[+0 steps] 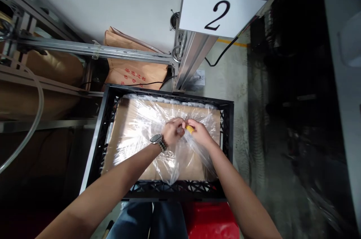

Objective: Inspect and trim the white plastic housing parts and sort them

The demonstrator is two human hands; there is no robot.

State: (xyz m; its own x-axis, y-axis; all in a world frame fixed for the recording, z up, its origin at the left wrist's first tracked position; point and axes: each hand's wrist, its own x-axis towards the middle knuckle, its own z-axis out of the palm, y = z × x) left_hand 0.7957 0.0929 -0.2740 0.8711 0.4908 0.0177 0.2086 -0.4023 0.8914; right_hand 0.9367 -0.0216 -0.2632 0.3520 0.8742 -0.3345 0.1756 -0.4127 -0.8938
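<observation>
A clear plastic bag (pixel 146 114) is spread over brown cardboard (pixel 194 167) inside a black plastic crate (pixel 97 133). My left hand (pixel 172 131), with a watch and a beaded bracelet at its wrist, is closed with its fingertips on the gathered plastic near the middle. Right beside it, my right hand (pixel 199 132) is closed on a small yellow object (pixel 190 129), whose kind I cannot make out. A twisted length of the bag's plastic trails down from under my right hand. The fingertips of both hands meet or nearly touch.
A metal post carries a white sign (pixel 222 9) with the number 2 behind the crate. Brown paper sacks (pixel 135 69) stand behind a metal rail (pixel 126 54). A clear hose (pixel 36 118) hangs at left. Something red (pixel 213 220) is below the crate, beside my legs.
</observation>
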